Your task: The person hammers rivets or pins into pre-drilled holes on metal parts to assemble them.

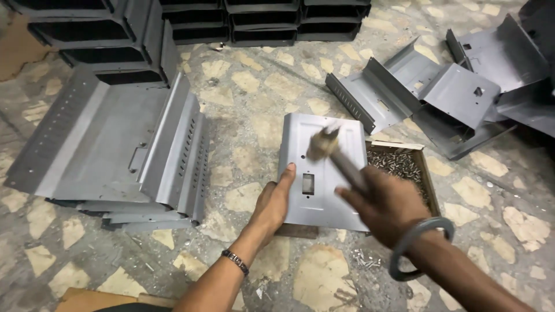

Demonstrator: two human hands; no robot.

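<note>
On the stone floor, a grey metal plate is laid flat, long axis pointing away. Its left edge is gripped by the left hand; a blurred hammer is clenched in the right hand.

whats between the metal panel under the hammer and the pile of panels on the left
In the head view, only bare stone-chip floor lies between the grey panel and the left stack; the left hand grips the panel's near edge.
</note>
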